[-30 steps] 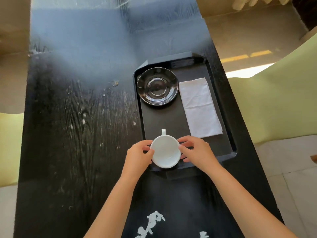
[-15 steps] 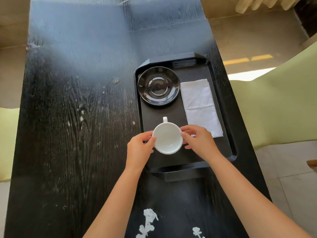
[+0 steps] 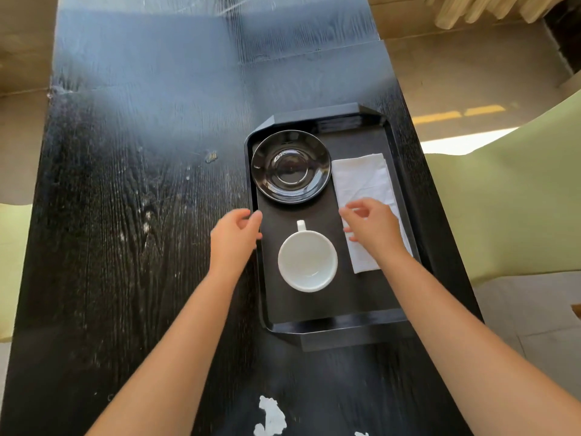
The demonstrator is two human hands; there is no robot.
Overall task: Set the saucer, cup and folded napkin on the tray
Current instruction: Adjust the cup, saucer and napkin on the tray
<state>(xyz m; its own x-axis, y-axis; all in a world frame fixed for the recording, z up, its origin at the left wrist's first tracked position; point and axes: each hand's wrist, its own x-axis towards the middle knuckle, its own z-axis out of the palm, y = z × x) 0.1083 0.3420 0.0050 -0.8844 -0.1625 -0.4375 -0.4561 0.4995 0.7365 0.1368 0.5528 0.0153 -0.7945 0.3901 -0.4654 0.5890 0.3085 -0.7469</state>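
Note:
A black tray [image 3: 333,322] lies on the right side of the dark table. On it, a glossy black saucer [image 3: 291,166] sits at the far left. A white folded napkin [image 3: 364,177] lies along the tray's right side. A white cup [image 3: 307,261] stands alone on the tray's middle, handle pointing away from me. My left hand [image 3: 234,239] hovers at the tray's left rim, fingers apart, holding nothing. My right hand [image 3: 372,229] hovers over the napkin's near half, fingers spread, empty.
The black wooden table [image 3: 141,215] is long and narrow, worn with white scuffs and chipped paint at its near edge. Pale green seats [image 3: 503,199] flank the table on the right and left. A tiled floor shows at the lower right.
Both hands have let go of the cup, which now stands on the tray. The left hand moved out to the tray's left rim, the right over the napkin.

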